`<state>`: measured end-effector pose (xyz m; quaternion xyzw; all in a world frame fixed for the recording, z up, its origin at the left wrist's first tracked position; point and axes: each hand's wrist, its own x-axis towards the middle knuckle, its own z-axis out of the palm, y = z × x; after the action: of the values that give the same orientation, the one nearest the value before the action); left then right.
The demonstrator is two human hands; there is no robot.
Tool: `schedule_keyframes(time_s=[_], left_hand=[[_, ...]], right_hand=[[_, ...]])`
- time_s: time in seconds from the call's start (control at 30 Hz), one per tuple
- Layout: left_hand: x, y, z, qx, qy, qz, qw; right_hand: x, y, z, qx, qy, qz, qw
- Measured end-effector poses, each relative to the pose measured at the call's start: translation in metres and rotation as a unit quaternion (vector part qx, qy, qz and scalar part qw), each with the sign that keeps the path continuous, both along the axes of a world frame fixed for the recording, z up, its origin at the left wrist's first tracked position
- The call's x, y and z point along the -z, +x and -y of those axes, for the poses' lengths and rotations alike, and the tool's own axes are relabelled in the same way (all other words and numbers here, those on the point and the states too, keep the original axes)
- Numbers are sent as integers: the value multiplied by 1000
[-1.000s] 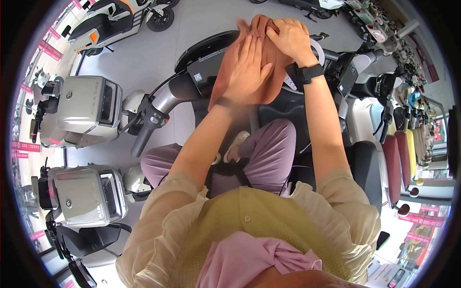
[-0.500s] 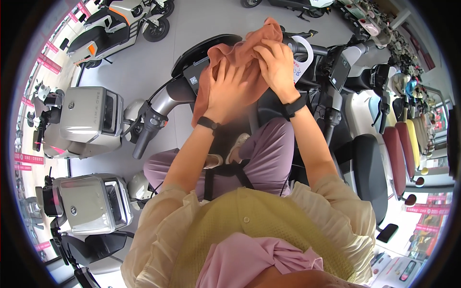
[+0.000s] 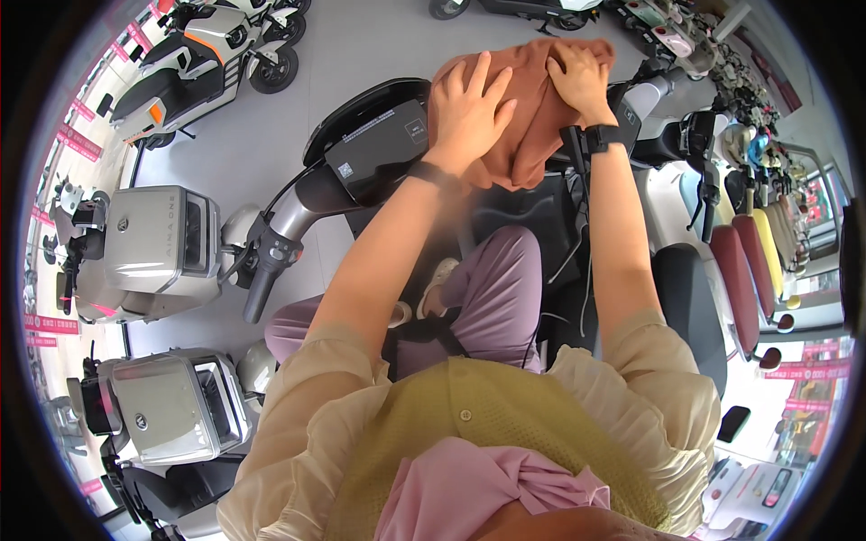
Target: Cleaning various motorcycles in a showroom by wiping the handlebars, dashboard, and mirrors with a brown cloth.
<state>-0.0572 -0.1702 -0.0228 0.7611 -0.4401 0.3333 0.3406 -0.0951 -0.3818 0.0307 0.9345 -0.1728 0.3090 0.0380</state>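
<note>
As the rust-brown fabric cloth (image 3: 534,131) shifts rightward beneath both hands, more of a rounded, glossy black scooter panel (image 3: 383,137) lies bare beside the left hand (image 3: 467,115), spread flat; the right hand (image 3: 582,86) rests atop (its grip cannot be told).

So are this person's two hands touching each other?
Apart. The head view shows a stretch of brown cloth between the spread left hand and the right hand.

left arm (image 3: 383,257) and right arm (image 3: 622,234) reach forward, left fingers (image 3: 479,74) spread, right fingers (image 3: 581,59) bent.
</note>
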Motion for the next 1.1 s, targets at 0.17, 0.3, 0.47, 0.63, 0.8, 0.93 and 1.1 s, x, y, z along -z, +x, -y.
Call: schedule_keyframes(time_s=[0.17, 0.3, 0.47, 0.63, 0.8, 0.93, 1.1], left_hand=[[9, 5, -8, 18, -23, -9, 1000], [11, 6, -11, 26, -34, -10, 999], [10, 6, -14, 25, -24, 22, 999], [38, 0, -46, -48, 48, 28, 997], [48, -21, -74, -162, 273, 28, 948], [53, -34, -108, -186, 172, 24, 967], [70, -42, -165, -278, 172, -2, 945]], right_hand=[[-5, 12, -1, 26, 166, -132, 977], [-1, 3, -18, -4, 191, -59, 980], [10, 0, -29, -94, 8, 287, 953], [-4, -9, -101, -268, -51, 400, 875], [37, 17, -150, -313, -61, 206, 925], [55, 19, -179, -214, -100, 163, 958], [105, 2, -205, -229, -58, 70, 969]])
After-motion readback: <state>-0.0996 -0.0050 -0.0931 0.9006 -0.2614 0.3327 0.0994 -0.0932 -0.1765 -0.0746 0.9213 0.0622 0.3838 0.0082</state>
